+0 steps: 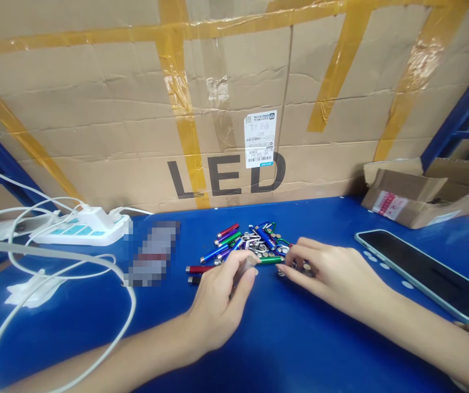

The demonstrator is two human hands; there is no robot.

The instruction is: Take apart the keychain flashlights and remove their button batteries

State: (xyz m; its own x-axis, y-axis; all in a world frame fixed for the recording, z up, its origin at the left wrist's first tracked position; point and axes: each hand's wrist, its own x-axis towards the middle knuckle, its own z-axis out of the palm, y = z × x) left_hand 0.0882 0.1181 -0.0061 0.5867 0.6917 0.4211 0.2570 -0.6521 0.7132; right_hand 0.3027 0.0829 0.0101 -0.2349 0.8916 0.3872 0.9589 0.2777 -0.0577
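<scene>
My left hand (pixel 221 297) is closed around a short silver cylinder (pixel 250 264), whose round end shows between thumb and forefinger. The rest of the cylinder is hidden in the palm. At the right of the pile, my right hand (pixel 328 270) bends its fingers down over small silver button cells (pixel 307 267). Its thumb and forefinger tips are close together, and what they pinch, if anything, cannot be made out. Between and beyond both hands lie several small metal tubes like mini flashlights, among them a green tube (pixel 271 260), a blue tube (pixel 214 252) and a red tube (pixel 197 269), with silver clips (pixel 252 240).
A phone (pixel 426 273) lies at the right beside several pale discs (pixel 407 284). Behind it stands an open cardboard box (pixel 414 202). White cables and a power strip (pixel 83 230) occupy the left. A large taped carton (pixel 128 136) walls off the blue table's (pixel 300 338) back.
</scene>
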